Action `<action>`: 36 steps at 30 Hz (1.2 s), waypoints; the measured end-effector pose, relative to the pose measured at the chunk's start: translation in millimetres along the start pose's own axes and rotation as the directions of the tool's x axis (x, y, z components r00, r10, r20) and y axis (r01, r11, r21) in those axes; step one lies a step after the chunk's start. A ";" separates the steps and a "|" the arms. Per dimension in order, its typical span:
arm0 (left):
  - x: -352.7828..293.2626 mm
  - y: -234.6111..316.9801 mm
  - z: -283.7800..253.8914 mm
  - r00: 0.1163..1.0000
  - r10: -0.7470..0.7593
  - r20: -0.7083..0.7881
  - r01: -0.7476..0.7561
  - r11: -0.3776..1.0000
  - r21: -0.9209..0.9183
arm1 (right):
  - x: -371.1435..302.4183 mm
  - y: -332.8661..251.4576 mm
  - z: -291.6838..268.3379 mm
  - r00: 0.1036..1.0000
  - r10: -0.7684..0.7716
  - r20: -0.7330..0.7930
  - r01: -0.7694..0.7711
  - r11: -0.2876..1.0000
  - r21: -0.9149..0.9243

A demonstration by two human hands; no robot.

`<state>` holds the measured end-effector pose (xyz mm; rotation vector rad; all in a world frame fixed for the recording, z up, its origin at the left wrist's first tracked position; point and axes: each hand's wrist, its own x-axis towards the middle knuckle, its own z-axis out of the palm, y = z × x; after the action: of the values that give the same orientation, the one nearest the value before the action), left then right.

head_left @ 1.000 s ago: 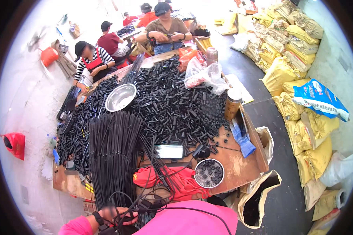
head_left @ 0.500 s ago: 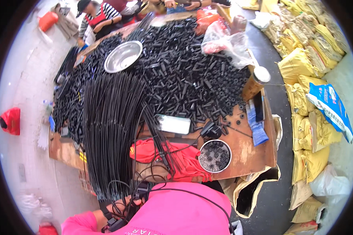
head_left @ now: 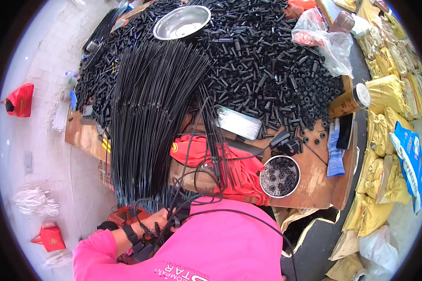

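Note:
My left hand (head_left: 157,221) is at the front of my pink shirt, below the near end of the rod bundle. Its fingers are curled among thin black cables (head_left: 177,206), with a dark strap at the wrist. What lies inside the fingers is hidden. My right hand is out of sight. A thick bundle of long thin black rods (head_left: 147,126) lies on the table, pale at its near tips, and a few loose rods (head_left: 212,136) lie beside it. A red cloth (head_left: 241,166) is spread at the near edge, next to a round tin (head_left: 280,176) of small black rings.
Black tubular parts (head_left: 262,70) are heaped across the wooden table (head_left: 309,187). On or beside the heap are a metal bowl (head_left: 182,23), a phone (head_left: 238,122), a brown canister (head_left: 349,100) and a blue glove (head_left: 335,150). Yellow sacks (head_left: 387,96) are stacked along the right.
The view has tilted down and shifted, so the table fills more of it and the people at the far side have left it. My left hand is still among the cables.

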<state>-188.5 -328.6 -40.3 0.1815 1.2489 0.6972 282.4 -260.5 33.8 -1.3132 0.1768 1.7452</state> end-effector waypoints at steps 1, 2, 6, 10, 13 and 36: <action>0.9 4.3 6.0 1.000 -0.005 -0.001 0.005 1.000 -0.006 | -1.6 -8.6 0.1 0.997 0.010 0.072 -0.013 0.999 0.033; 4.6 15.4 10.0 0.996 0.043 0.072 -0.054 0.987 0.154 | -1.4 -12.7 0.2 0.986 0.015 0.166 -0.025 0.998 0.059; 9.0 59.8 28.3 0.975 -0.018 0.220 -0.057 0.943 0.329 | 27.9 -34.5 44.3 0.989 -0.078 -0.126 0.002 0.856 -0.517; 18.6 108.6 43.0 0.886 -0.218 0.409 -0.008 0.875 0.484 | 64.3 -18.5 42.0 0.992 0.082 0.091 -0.048 0.946 -0.322; 24.6 114.4 43.1 0.817 -0.205 0.539 -0.195 0.782 0.592 | 76.7 -1.2 86.1 0.968 0.031 0.249 0.043 0.957 -0.288; 23.2 92.0 67.8 0.924 0.171 0.343 -0.346 0.754 0.558 | 109.2 2.3 162.4 0.933 0.219 0.284 0.212 0.302 -0.929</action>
<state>-158.7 -227.0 8.6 0.9836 1.1530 0.4567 167.3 -103.7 11.8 -1.6974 -1.3476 2.1157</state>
